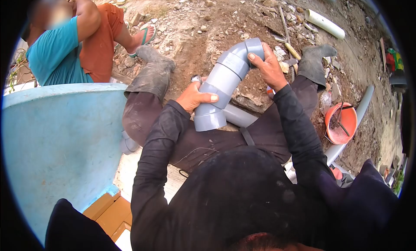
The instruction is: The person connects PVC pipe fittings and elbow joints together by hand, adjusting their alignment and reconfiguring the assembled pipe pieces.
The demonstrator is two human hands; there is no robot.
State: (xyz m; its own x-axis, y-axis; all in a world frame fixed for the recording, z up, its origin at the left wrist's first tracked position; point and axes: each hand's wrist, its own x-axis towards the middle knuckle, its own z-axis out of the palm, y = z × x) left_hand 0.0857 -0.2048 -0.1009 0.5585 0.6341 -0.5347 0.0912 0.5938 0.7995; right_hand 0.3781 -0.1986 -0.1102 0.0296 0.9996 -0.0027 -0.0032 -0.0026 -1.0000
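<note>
Across my lap, both hands hold a grey PVC pipe fitting assembly [224,75], tilted with its upper end to the right. An elbow [237,56] forms its upper part, and a wide socket [210,117] its lower end. My left hand [192,97] is closed around the lower part, thumb across the front. By its fingers shows a small shiny object [196,78] that I cannot make out. My right hand [271,70] grips the elbow's upper rim, thumb on the outside, other fingers partly hidden. Behind the fitting lies another grey pipe [239,116].
A person in a teal shirt [56,51] sits at the upper left, beside a light blue curved tank [60,134]. An orange bucket [352,116] with tools inside stands right, near a long grey pipe [365,101]. A white pipe [325,24] lies on rubble-strewn soil.
</note>
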